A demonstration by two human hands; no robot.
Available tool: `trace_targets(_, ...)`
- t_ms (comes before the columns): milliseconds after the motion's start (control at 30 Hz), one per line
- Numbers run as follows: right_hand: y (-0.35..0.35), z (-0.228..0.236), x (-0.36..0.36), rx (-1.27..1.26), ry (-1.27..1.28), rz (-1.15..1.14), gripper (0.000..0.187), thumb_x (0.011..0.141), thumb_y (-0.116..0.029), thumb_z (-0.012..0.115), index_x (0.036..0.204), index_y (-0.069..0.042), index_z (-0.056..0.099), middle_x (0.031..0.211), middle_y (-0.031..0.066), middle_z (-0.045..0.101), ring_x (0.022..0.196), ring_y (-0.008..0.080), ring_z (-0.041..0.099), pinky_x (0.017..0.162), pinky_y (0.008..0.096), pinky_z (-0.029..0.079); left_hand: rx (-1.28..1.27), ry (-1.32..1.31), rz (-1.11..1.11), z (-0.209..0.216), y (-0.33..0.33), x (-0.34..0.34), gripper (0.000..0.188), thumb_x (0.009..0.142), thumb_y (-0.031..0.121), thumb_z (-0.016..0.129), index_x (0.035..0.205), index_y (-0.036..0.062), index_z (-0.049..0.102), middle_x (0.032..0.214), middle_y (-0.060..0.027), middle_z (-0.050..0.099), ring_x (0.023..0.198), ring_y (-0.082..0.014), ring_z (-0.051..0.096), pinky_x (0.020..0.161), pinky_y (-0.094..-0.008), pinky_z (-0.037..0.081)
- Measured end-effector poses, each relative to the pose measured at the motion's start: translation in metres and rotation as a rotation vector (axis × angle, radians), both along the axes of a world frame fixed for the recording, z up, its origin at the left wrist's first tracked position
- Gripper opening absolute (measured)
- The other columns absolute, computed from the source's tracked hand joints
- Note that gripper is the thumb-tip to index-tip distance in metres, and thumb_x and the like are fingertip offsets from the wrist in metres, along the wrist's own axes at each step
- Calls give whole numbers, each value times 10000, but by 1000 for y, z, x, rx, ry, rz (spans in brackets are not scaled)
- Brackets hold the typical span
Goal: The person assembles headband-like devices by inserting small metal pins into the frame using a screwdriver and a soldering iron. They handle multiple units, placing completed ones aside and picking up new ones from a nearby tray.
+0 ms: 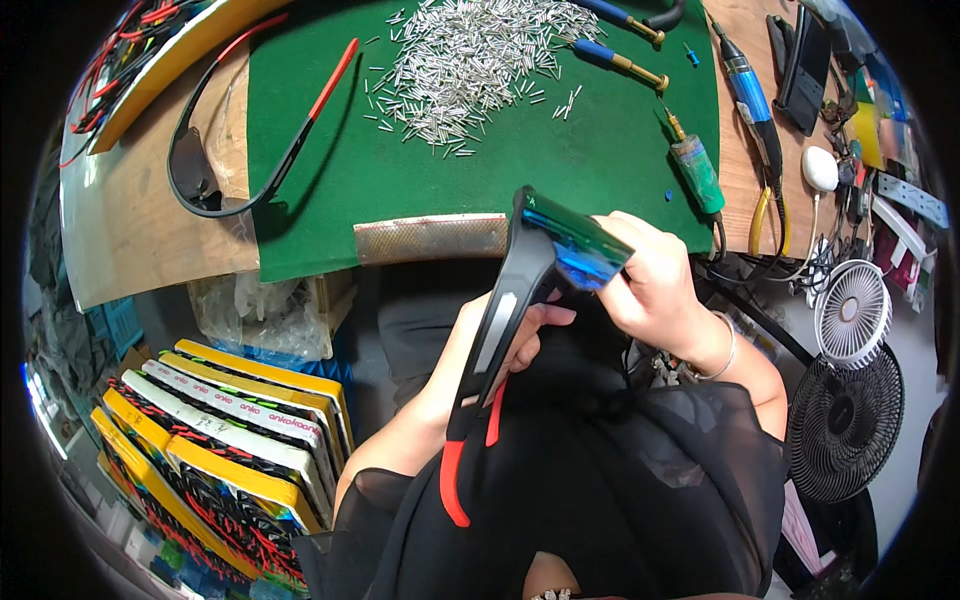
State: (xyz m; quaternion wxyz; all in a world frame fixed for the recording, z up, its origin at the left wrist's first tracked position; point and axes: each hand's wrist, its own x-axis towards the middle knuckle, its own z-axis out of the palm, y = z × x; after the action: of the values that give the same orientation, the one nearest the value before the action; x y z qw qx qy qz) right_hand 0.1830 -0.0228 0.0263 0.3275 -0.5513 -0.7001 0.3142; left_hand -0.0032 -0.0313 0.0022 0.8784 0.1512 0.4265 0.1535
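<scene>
A pair of black sunglasses with red temple tips and blue-green mirrored lenses is held up in front of my body, just off the table's near edge. My right hand grips it at the lens end, thumb and fingers closed over the lens. Behind the black temple, my left hand has its fingers curled in at the frame; the temple hides part of it. Both temples point down toward my lap. A textured metal strip lies along the mat's edge just beyond my hands.
A green mat bears a pile of small silver pins. More sunglasses rest at its left. Blue-handled screwdrivers, a green-handled tool and pliers lie right. Boxes of eyewear stand lower left; fans right.
</scene>
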Motion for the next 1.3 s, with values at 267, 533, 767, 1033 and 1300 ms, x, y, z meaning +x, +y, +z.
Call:
trace_targets(267, 1, -4, 2, -5, -3, -33, 196, 749, 2, 552, 944, 23, 554, 692, 142, 546, 569, 290, 553, 506, 333, 454, 84, -29, -13, -1, -1, -3, 241, 887, 145, 483, 1091, 17, 498, 913, -96, 628, 472, -34, 361, 423, -162, 259)
trace_targets(533, 1, -2, 1, -2, -1, 31, 221, 750, -6, 550, 971, -5, 559, 675, 108, 528, 561, 263, 547, 489, 320, 447, 19, 64, -44, 4, 1, 3, 278, 883, 107, 431, 1132, -9, 468, 908, -93, 617, 460, -38, 342, 418, -168, 247)
trace_targets(767, 3, 0, -3, 43, -48, 26, 232, 763, -42, 564, 995, -31, 557, 710, 115, 543, 586, 274, 557, 516, 336, 463, 109, 189, -60, 10, 6, 8, 280, 939, 280, 380, 983, 40, 518, 776, -55, 619, 431, -34, 341, 393, -169, 255)
trace_targets(1033, -5, 24, 31, 93, -276, -66, 303, 731, -100, 653, 995, 12, 552, 863, 145, 578, 768, 279, 587, 664, 329, 490, 30, 121, 49, 1, 6, 10, 225, 933, 243, 422, 868, 35, 481, 665, -45, 557, 407, -32, 340, 362, -160, 247)
trace_targets(1300, -33, 5, 25, 114, -751, -227, 297, 701, -52, 650, 971, 37, 565, 955, 143, 563, 788, 261, 543, 678, 316, 476, 57, 40, 61, 1, 6, 8, 210, 930, 228, 434, 865, 32, 472, 710, -62, 587, 402, -32, 343, 354, -162, 250)
